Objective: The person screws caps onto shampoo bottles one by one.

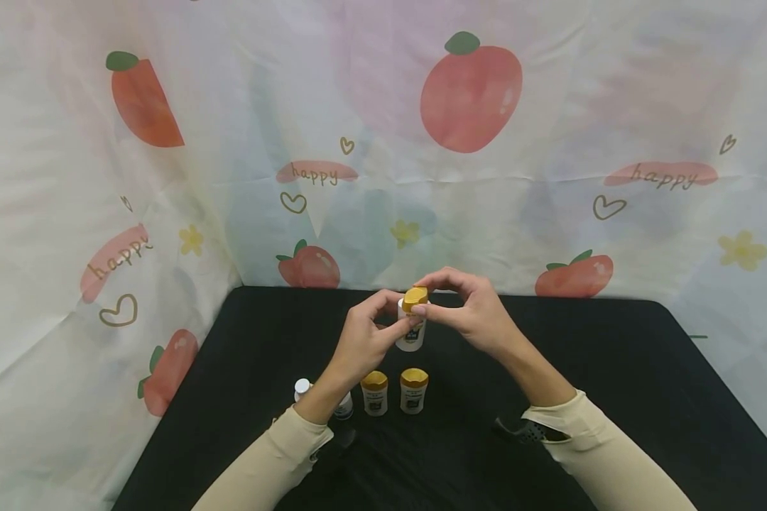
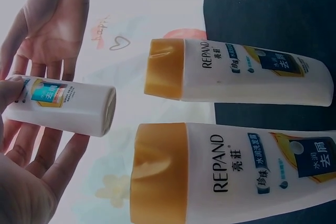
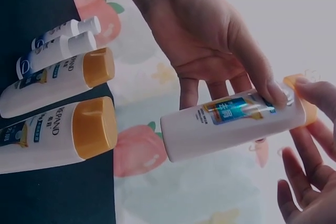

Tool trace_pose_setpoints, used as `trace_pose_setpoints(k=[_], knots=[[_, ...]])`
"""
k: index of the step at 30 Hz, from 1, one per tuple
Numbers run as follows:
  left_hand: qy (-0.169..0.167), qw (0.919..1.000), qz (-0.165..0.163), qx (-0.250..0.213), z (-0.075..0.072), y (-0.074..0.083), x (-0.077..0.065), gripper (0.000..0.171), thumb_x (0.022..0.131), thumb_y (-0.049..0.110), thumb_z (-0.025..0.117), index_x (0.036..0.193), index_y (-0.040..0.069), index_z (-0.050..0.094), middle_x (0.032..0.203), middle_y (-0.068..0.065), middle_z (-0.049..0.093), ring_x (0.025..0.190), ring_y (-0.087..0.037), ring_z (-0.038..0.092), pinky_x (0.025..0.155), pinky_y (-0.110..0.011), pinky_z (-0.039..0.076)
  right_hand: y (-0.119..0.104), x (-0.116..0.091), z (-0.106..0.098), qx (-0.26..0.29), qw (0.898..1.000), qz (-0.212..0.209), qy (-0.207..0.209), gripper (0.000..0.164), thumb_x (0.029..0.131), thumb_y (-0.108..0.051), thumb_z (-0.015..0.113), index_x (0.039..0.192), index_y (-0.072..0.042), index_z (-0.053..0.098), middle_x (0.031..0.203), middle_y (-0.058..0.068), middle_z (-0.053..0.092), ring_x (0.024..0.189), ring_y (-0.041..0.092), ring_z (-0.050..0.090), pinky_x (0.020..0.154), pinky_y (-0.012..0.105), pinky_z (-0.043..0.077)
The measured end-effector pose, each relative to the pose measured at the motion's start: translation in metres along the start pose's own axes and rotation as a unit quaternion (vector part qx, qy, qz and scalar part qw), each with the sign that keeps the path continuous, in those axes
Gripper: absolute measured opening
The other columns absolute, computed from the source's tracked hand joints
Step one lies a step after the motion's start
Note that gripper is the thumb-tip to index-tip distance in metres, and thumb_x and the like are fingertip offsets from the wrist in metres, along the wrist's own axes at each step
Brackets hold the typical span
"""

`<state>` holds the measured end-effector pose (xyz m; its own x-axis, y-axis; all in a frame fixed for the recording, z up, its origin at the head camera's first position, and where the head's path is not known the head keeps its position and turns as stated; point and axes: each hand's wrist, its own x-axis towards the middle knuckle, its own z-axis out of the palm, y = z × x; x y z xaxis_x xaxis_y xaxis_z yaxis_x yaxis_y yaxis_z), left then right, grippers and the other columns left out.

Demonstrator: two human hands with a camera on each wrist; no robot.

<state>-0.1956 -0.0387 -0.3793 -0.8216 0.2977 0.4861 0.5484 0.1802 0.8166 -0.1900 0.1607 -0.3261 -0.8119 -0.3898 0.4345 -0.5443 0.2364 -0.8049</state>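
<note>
A white shampoo bottle (image 1: pixel 410 341) with a gold cap (image 1: pixel 414 298) is held up above the far part of the table. My left hand (image 1: pixel 366 339) grips the bottle's body between thumb and fingers. At the cap, my right hand (image 1: pixel 474 312) pinches with thumb and fingertips. The right wrist view shows the held bottle (image 3: pixel 226 124) tilted, with the right hand's fingers on its gold cap (image 3: pixel 308 109). Below the hands, two matching gold-capped shampoo bottles (image 1: pixel 375 394) (image 1: pixel 413 392) stand side by side.
Two smaller white-capped bottles (image 3: pixel 79 27) (image 3: pixel 58 51) stand beside the gold-capped pair; my left forearm partly covers them in the head view. A black cloth covers the table (image 1: pixel 588 369). Fruit-printed curtain (image 1: pixel 383 142) hangs behind and at the sides.
</note>
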Motion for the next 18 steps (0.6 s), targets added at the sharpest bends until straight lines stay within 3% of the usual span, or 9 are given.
trace_pose_setpoints(k=[6,12,18], knots=[[0.014,0.9998,-0.005,0.015,0.002,0.004,0.0,0.022,0.086,0.026,0.072,0.105,0.018,0.066,0.087,0.001,0.063,0.08,-0.011,0.06,0.06,-0.026,0.054,-0.012,-0.001,0.003,-0.008,1.0,0.013,0.014,0.023,0.085,-0.008,0.073,0.107,-0.006,0.065,0.105,0.005,0.065,0.102,0.014,0.058,0.092,0.037,0.047],[0.023,0.9995,-0.011,0.019,0.0,0.022,-0.001,0.02,0.086,0.014,0.073,0.104,0.009,0.066,0.088,-0.006,0.064,0.081,-0.018,0.061,0.06,-0.034,0.055,-0.013,-0.001,0.006,-0.012,0.999,0.014,0.026,0.023,0.084,-0.009,0.073,0.106,-0.007,0.066,0.103,0.004,0.065,0.1,0.014,0.058,0.091,0.036,0.047],[0.031,0.9993,-0.019,0.011,0.004,0.007,0.0,0.021,0.085,0.02,0.074,0.102,0.012,0.066,0.091,-0.004,0.066,0.084,-0.016,0.064,0.062,-0.035,0.056,-0.015,-0.003,0.01,-0.016,0.999,0.009,0.048,0.023,0.083,-0.008,0.075,0.104,-0.006,0.066,0.101,0.005,0.065,0.1,0.014,0.059,0.089,0.036,0.048]])
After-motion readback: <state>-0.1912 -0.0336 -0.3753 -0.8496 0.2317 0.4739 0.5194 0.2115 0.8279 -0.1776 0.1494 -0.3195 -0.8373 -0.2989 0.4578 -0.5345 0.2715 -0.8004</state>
